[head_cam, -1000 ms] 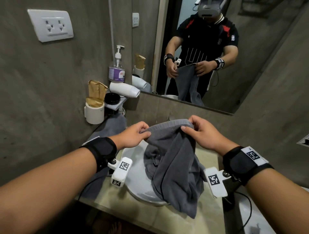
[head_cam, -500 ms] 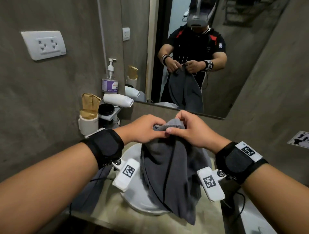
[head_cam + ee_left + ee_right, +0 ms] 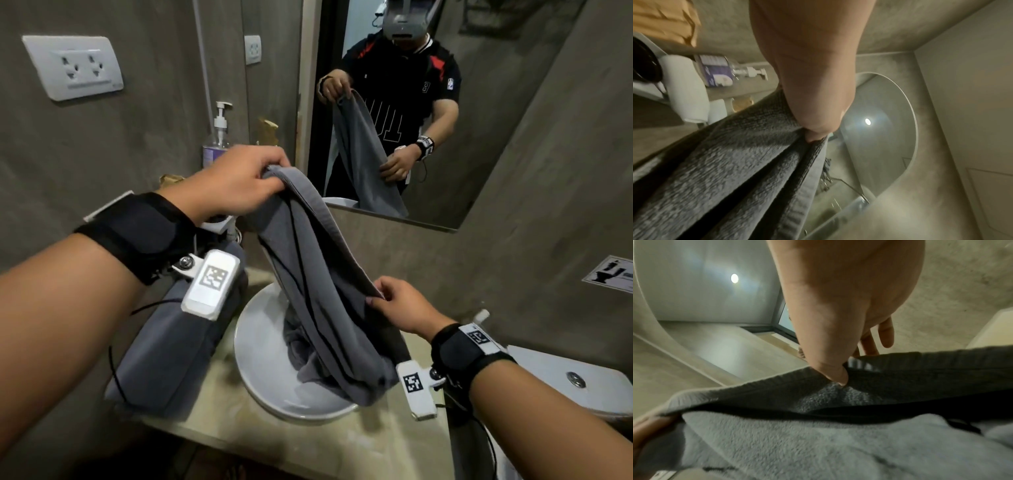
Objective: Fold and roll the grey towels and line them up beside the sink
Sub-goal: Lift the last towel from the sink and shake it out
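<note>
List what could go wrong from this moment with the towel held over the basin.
1. The grey towel's lower end is bunched in the sink; any water there would soak it.
2. The right hand pinches only the hem, so it may slip.
3. The raised left hand is near the soap dispenser and could knock it.

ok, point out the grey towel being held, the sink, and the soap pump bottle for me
grey towel (image 3: 308, 274): head view, on the hanging middle of the cloth.
sink (image 3: 260, 346): head view, on the bare white inner wall, left side.
soap pump bottle (image 3: 219, 126): head view, on the white pump neck.
</note>
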Tool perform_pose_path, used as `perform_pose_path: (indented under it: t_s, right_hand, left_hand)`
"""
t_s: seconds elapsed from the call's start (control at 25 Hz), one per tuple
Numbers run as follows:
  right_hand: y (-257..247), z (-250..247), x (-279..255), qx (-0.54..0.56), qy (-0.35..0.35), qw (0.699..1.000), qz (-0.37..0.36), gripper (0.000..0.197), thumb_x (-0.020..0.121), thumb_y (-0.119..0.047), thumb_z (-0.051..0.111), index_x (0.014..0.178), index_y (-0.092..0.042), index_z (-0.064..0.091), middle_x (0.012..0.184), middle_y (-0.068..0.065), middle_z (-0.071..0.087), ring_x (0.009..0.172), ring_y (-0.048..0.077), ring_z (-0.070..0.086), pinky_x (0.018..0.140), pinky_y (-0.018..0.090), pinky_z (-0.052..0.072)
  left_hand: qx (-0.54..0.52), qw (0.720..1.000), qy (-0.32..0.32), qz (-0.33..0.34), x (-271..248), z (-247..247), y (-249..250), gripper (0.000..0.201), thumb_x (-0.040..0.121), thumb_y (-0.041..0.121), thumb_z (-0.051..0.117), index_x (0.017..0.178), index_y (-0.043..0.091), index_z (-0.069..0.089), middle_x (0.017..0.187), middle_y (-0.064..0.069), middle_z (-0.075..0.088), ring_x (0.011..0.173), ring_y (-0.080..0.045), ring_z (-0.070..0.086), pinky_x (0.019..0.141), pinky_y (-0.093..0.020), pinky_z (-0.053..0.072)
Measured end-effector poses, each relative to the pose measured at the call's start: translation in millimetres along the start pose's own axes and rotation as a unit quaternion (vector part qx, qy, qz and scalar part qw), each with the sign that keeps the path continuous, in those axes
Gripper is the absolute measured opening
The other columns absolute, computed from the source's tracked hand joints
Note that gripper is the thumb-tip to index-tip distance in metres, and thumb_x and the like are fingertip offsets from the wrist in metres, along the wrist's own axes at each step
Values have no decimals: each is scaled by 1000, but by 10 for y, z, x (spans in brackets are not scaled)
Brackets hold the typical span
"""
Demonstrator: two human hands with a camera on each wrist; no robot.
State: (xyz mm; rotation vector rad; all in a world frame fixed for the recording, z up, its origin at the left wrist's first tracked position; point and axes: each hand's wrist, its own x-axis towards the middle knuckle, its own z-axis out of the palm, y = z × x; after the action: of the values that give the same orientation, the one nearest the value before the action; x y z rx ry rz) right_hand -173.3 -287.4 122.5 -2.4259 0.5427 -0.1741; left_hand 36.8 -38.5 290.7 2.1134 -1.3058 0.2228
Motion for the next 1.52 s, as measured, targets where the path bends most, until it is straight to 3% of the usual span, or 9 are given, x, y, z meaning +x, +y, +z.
perform_pose_path:
  t_s: [0.2,0.32,0.48,0.68,0.76,0.88,1.12,1.36,1.52]
  right_hand:
    - [255,-66,-13,-14,26,999,42,8,93,-19,68,92,-13,63,78,1,63,71,17,56,66,28,43]
    - [320,-56,-59,-16,22,997,71,23,98,-24,61,80,-10,63,73,3,62,69,17,54,64,29,40]
    - [99,-47,-84,37,53,998,7,30,101,-27,58,73,-18,53,69,-2,55,66,13,47,65,33,39]
    - [-494,-167,-48,29,-29,990,-133,20,102,-26,56,90,-15,67,84,1,70,77,15,62,73,31,47]
    - [-616,-190,-48,30,-58,985,-159,16,101,-25,59,94,-18,72,86,-2,73,79,9,64,74,25,48]
    - [-593,-207,-44,91,-40,984,-146,8,94,-24,70,95,-19,75,75,3,67,70,9,56,69,23,45]
    - [-123,-35,-164,141,-52,988,-44,10,87,-17,78,91,-12,71,85,9,74,75,9,63,74,38,54]
    - [238,152,-264,396,26,917,37,10,88,-10,75,98,-9,73,85,5,77,75,13,69,67,22,54]
    - [196,83,-139,516,118,845,71,9,88,-9,73,96,-5,73,83,8,76,71,15,68,66,24,55]
  left_hand:
    - [-14,989,95,-115,22,-86,-394,9,93,30,58,89,25,65,92,4,67,91,-18,60,72,-31,41]
    - [-14,984,86,-154,33,-13,-500,10,94,32,59,87,25,64,96,0,68,94,-24,61,75,-36,43]
    - [-2,983,-38,-182,-119,389,-445,12,88,35,70,93,25,65,100,0,70,94,-21,64,74,-29,42]
    - [-89,958,-258,-85,-485,1134,-116,79,68,64,83,136,35,55,129,17,61,117,0,56,95,-18,41]
    - [-167,952,-251,-44,-542,1356,-14,65,70,61,83,127,38,63,123,18,68,111,4,61,94,-17,46]
    - [-128,973,-190,-4,-523,1455,73,12,87,40,76,84,33,66,84,6,69,81,-10,63,72,-29,46]
    - [-84,981,-176,24,-363,1161,100,12,93,31,69,86,22,67,81,6,69,81,-13,63,73,-29,46]
    - [-111,981,-158,-27,-358,1050,-103,8,92,27,71,90,21,67,85,1,70,81,-15,64,76,-33,49]
    - [-174,964,-129,-155,-366,1167,-304,20,95,16,62,112,18,53,95,-2,60,81,-13,54,76,-30,44]
